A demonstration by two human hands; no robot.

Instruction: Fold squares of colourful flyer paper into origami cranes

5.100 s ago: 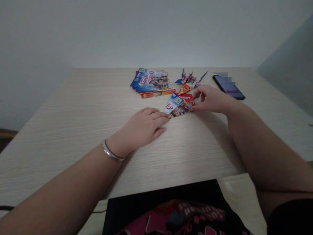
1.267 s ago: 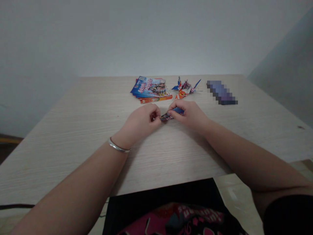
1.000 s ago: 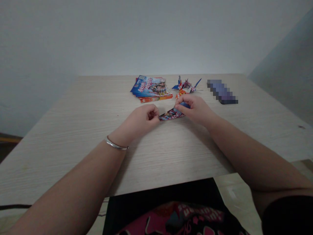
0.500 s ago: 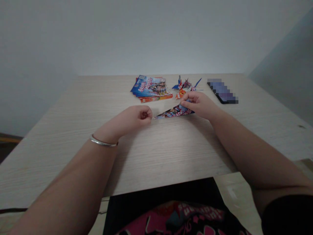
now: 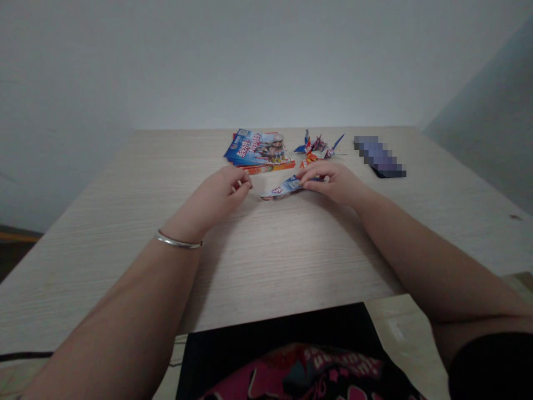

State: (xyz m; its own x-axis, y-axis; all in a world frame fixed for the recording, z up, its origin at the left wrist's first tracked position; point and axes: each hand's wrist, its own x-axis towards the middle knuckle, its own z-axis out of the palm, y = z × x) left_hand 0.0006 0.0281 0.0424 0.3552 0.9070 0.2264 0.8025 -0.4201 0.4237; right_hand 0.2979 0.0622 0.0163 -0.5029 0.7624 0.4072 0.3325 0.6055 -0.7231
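A narrow folded piece of printed paper [image 5: 280,189], blue and white with red marks, lies on the wooden table [image 5: 137,183] between my hands. My right hand [image 5: 328,180] pinches its right end, fingers closed on it. My left hand [image 5: 220,194], with a silver bangle on the wrist, rests just left of the paper's pointed tip, fingers loosely curled and apart from the paper, holding nothing that I can see.
A stack of colourful printed sheets [image 5: 258,150] lies beyond my hands. Several folded paper cranes [image 5: 318,147] sit to its right. A dark phone [image 5: 381,158] lies further right. A plain wall rises behind the table.
The paper has been turned over, its blue and white side now up. My left hand has let go of the tip and moved slightly forward. My right hand stays pinched on the right end.
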